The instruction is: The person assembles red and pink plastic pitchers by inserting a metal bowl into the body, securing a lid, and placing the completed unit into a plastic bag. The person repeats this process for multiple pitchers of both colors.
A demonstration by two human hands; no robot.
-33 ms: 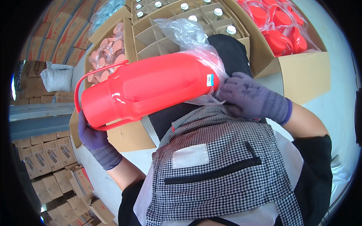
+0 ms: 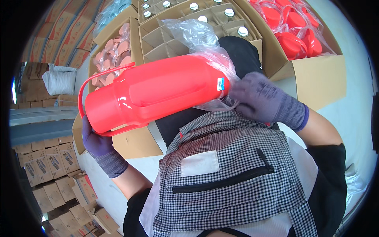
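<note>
A red thermos flask (image 2: 169,87) with a carrying handle lies sideways across my lap, its lid end to the left and its base to the right. My left hand (image 2: 94,140), in a purple glove, is closed around the lid end by the handle. A clear plastic bag (image 2: 221,59) is bunched over the flask's base, leaving most of the body bare. My right hand (image 2: 256,96), gloved too, is at the base with its curled fingers closed on the bag; the fingertips are partly hidden. A small white and blue sticker (image 2: 220,84) shows near the base.
Ahead stands a divided carton (image 2: 162,39) holding several white-capped bottles. An open box of pink plastic parts (image 2: 118,49) is at its left, and a box of bagged red parts (image 2: 294,39) at its right. Stacked cartons (image 2: 55,162) and a white sack (image 2: 59,81) are farther left.
My right hand has shifted slightly up along the base, and the edge of the bag by its fingers has moved a little. The flask and my left hand stay in place.
</note>
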